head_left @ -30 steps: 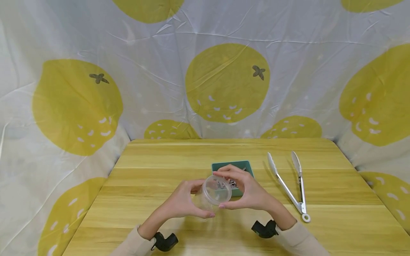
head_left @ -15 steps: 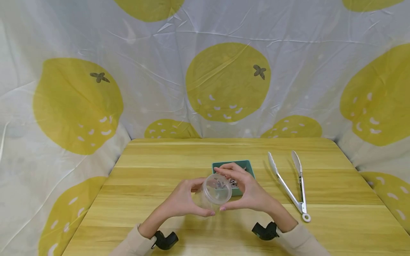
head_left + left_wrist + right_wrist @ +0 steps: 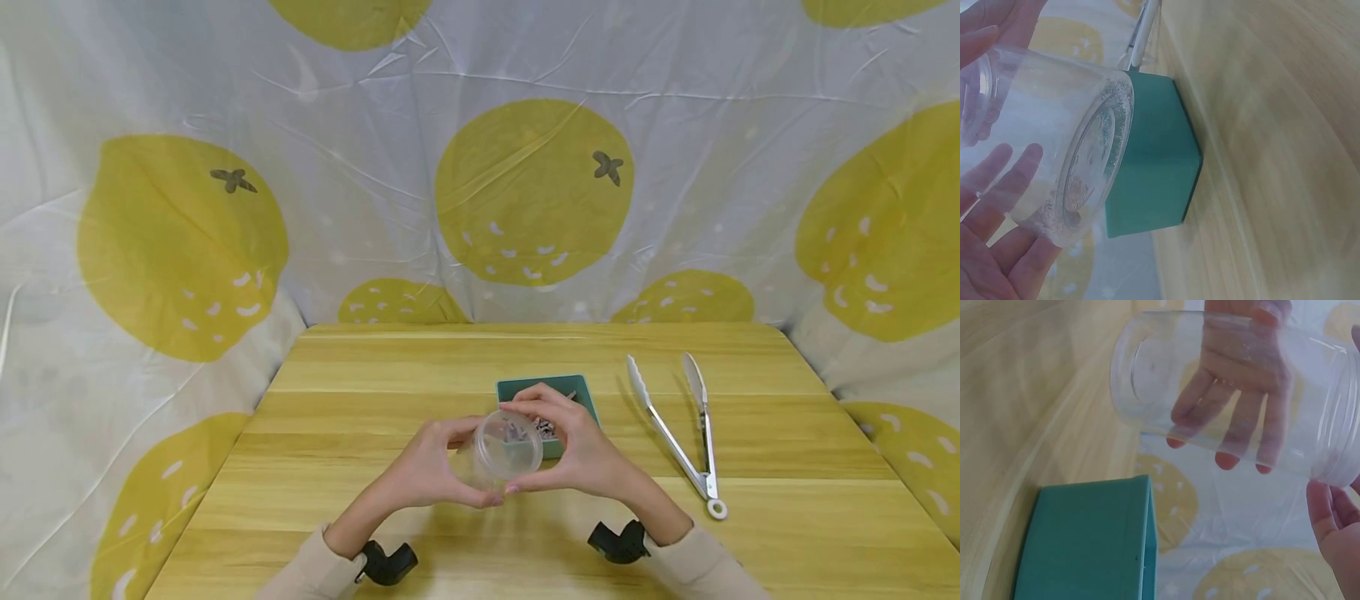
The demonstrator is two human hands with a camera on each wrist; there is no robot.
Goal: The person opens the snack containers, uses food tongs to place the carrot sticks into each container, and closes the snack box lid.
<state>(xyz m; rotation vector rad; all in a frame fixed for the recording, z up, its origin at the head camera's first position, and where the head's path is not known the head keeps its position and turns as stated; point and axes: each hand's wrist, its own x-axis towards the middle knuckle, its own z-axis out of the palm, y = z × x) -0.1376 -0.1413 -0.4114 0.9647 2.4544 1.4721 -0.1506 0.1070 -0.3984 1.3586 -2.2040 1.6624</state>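
A clear plastic jar (image 3: 510, 448) is held tilted between both hands above the wooden table, its round top end towards the head camera. My left hand (image 3: 429, 468) wraps its fingers and thumb round the jar's body. At the rim end, my right hand (image 3: 581, 446) pinches with thumb below and fingers above. The left wrist view shows the jar's base (image 3: 1094, 162) with nothing inside the jar. Just behind the jar stands a green box (image 3: 555, 451) with small grey and pale pieces in it, partly hidden by the right hand.
Metal tongs (image 3: 710, 479) lie spread on the table (image 3: 360, 400) to the right of the box. A white curtain (image 3: 360, 183) with yellow fruit prints hangs behind and at both sides. Black wrist cameras (image 3: 387, 565) sit on both wrists.
My right fingers shift slightly at the jar's rim, lifting a little and then settling back on it; the thumb moves slightly left. The left hand and the jar stay nearly still.
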